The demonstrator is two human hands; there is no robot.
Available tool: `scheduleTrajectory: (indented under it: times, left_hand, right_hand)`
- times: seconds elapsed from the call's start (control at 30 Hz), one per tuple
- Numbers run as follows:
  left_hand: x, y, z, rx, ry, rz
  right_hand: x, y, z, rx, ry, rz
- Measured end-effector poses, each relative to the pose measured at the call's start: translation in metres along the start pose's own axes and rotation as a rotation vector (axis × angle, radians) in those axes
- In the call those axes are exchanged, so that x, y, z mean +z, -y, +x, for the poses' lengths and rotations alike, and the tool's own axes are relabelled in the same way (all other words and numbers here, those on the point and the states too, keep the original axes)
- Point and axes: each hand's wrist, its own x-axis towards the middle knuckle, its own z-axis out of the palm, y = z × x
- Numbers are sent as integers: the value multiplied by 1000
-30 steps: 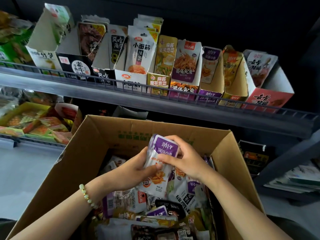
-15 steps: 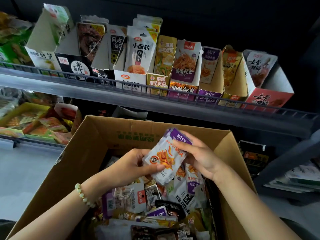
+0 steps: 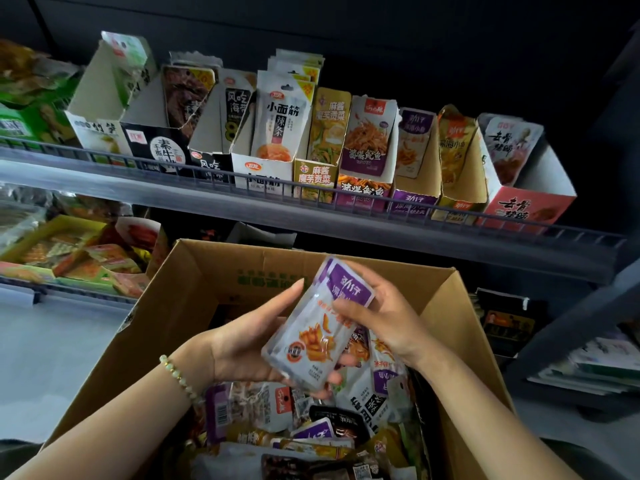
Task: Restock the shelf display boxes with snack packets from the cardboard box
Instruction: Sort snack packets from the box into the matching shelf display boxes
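Both hands hold a small stack of snack packets (image 3: pixel 318 334) above the open cardboard box (image 3: pixel 194 289). In the head view, the left hand (image 3: pixel 242 344) lies palm up beneath the stack, with its fingers curled round the lower edge and its thumb raised along the left side. The right hand (image 3: pixel 388 320) pinches the upper part, thumb across the printed front and fingers behind. The stack is tilted, its long axis running from lower left to upper right. Its purple end points up toward the shelf (image 3: pixel 242 209) and its printed face is turned to the camera.

A beaded bracelet (image 3: pixel 178 375) sits on the left wrist. Under the hands the box holds a loose heap of mixed packets (image 3: pixel 311 420), some with purple ends like the held ones. On the shelf behind, a row of display boxes (image 3: pixel 263 174) stands side by side with upright packets inside. One purple-fronted box (image 3: pixel 412 199) holds a purple-topped packet (image 3: pixel 414 143) like the held stack.
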Motion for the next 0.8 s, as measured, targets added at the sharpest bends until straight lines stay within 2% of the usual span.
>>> scheduleTrajectory:
  times: [0.2,0.33,0.47,0.63,0.73,0.8]
  left_hand:
    - [17,-5,6,-56,-268,253]
    - [32,-19,4,-113,-300,375]
    - [43,-33,12,-93,-337,319]
    - [65,-49,25,-51,-376,388]
    - [70,-61,29,-34,-290,377]
    - [75,-71,29,-35,-257,499]
  right_hand:
    - [4,10,-6,-44,-17,-243]
    - [-1,20,-6,-44,39,-276]
    - [-10,34,-8,-101,-16,-313]
    - [-32,44,-7,-135,-33,-319]
    - [-48,53,-10,-161,-90,-273]
    - [-62,58,-11,-183,-141,-245]
